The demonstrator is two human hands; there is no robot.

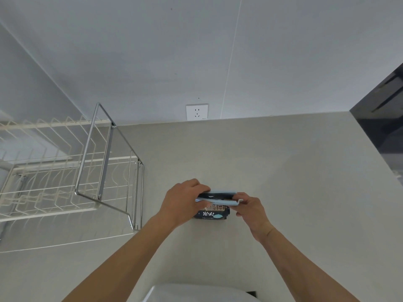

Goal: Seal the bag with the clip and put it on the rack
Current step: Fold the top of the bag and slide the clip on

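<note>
A small dark bag with white lettering stands on the pale counter near the middle. A long light-blue clip lies across the bag's top, its two arms on either side of the folded edge. My left hand grips the clip's left end and the bag top. The clip's right end, by its latch, is pinched by the fingers of my right hand. The wire rack stands to the left on the counter, apart from the bag.
The rack has a chrome frame and cream wire slots. A wall socket sits on the back wall. A dark appliance borders the counter at the right. A white rounded object lies at the bottom edge.
</note>
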